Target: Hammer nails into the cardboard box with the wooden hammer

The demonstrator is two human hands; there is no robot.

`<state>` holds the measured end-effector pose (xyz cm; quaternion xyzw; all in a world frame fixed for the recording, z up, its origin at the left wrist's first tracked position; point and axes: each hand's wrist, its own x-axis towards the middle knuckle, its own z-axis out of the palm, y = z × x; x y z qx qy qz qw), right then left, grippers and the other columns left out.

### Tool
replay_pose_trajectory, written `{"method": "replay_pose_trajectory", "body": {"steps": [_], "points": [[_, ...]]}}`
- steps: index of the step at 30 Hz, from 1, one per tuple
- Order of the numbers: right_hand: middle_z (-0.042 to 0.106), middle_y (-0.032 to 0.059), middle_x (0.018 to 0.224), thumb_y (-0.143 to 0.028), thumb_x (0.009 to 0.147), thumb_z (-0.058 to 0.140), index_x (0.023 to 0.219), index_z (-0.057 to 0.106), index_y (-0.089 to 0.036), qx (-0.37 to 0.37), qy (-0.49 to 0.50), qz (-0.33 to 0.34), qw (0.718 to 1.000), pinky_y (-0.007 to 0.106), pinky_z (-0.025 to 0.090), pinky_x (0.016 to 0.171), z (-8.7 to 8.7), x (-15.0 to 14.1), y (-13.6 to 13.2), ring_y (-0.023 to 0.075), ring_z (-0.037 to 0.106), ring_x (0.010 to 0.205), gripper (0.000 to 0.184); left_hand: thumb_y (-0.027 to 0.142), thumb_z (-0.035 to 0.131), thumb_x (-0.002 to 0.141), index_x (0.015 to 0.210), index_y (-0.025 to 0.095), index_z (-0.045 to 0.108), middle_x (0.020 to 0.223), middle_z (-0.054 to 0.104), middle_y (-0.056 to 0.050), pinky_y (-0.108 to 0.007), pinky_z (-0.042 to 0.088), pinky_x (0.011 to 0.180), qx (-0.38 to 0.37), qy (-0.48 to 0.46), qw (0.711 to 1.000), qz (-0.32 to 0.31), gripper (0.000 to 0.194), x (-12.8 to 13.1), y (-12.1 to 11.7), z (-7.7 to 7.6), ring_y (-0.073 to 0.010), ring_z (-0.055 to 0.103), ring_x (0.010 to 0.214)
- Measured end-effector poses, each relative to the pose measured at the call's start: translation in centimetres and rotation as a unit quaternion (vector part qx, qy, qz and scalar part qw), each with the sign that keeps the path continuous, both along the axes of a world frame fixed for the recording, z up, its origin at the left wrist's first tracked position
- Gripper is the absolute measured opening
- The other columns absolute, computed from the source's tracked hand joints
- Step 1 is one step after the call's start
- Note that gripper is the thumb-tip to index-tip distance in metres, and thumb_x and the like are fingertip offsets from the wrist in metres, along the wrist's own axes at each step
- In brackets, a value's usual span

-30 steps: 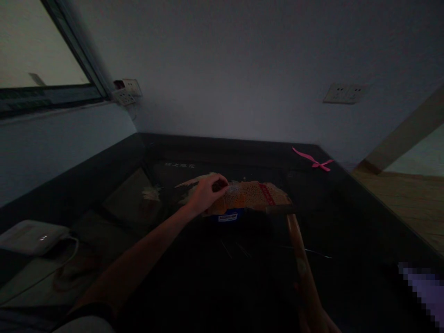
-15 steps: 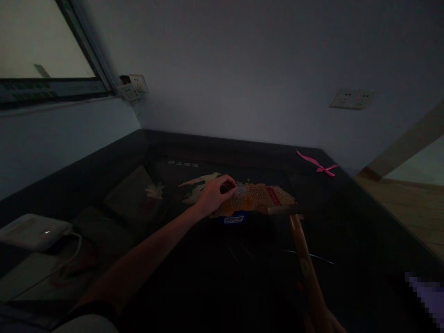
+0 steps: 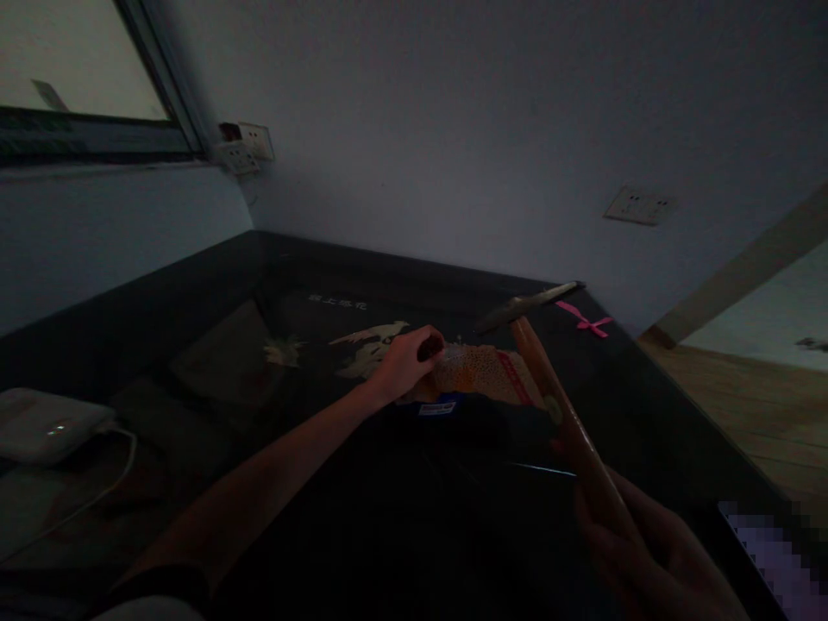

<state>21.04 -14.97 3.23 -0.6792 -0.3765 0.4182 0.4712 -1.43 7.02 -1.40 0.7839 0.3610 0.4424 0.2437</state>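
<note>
The room is dim. My left hand [image 3: 406,362] reaches over a dark glass-topped table [image 3: 388,509] and is closed on a small dark object at the left end of an orange mesh bag [image 3: 482,375] with a red band and a blue-and-white label. My right hand [image 3: 653,552], at the bottom right, grips the wooden handle of a hammer [image 3: 556,388]. The hammer's metal head is raised in the air above the right end of the bag.
A pink ribbon [image 3: 586,317] lies at the table's far right corner. A white box with a cable [image 3: 39,423] sits at the left. Wall sockets [image 3: 637,205] are on the back wall, more sockets [image 3: 242,147] near the window. Wooden floor [image 3: 763,405] lies to the right.
The hammer head, which rested at the right end of the bag, has lifted up and back. My right hand has come further into view. My left hand has stayed on the bag.
</note>
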Motion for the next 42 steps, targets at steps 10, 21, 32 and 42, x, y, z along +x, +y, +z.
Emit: {"method": "replay_pose_trajectory", "body": {"steps": [10, 21, 32, 42], "points": [[0.051, -0.0054, 0.063, -0.045, 0.067, 0.073, 0.124, 0.058, -0.026, -0.024, 0.024, 0.066, 0.997, 0.017, 0.033, 0.034, 2.1, -1.8, 1.7, 0.008, 0.042, 0.043, 0.062, 0.015, 0.059, 0.08, 0.088, 0.017, 0.057, 0.079, 0.064, 0.0, -0.025, 0.046, 0.069, -0.003, 0.005, 1.0, 0.006, 0.008, 0.1, -0.1, 0.0, -0.0135, 0.06, 0.073], [0.053, -0.0042, 0.061, -0.046, 0.072, 0.066, 0.125, 0.058, -0.024, -0.045, -0.057, 0.121, 0.99, 0.02, 0.033, 0.035, 2.9, -1.5, 2.4, 0.0101, 0.042, 0.043, 0.058, 0.015, 0.059, 0.08, 0.09, 0.018, 0.058, 0.085, 0.067, -0.001, -0.028, 0.049, 0.073, -0.021, 0.023, 1.0, 0.0, 0.01, 0.1, 0.0, -0.3, -0.015, 0.063, 0.076], [0.052, -0.005, 0.061, -0.045, 0.071, 0.068, 0.126, 0.057, -0.023, -0.05, -0.055, 0.109, 0.991, 0.018, 0.034, 0.037, 2.7, -2.1, 2.5, 0.0096, 0.045, 0.045, 0.06, 0.016, 0.06, 0.081, 0.089, 0.019, 0.06, 0.082, 0.068, -0.001, -0.027, 0.048, 0.071, -0.033, 0.026, 0.999, 0.002, 0.008, 0.2, 0.0, -0.3, -0.0158, 0.065, 0.076], [0.065, 0.0005, 0.073, -0.047, 0.072, 0.067, 0.126, 0.058, -0.022, -0.045, -0.068, 0.112, 0.99, 0.023, 0.05, 0.053, 2.3, -1.8, 2.5, 0.0176, 0.061, 0.064, 0.059, 0.018, 0.06, 0.08, 0.09, 0.019, 0.061, 0.085, 0.069, -0.002, -0.029, 0.05, 0.072, -0.038, 0.028, 0.999, 0.011, 0.01, 0.0, 0.1, -0.4, -0.0176, 0.065, 0.079]]}}
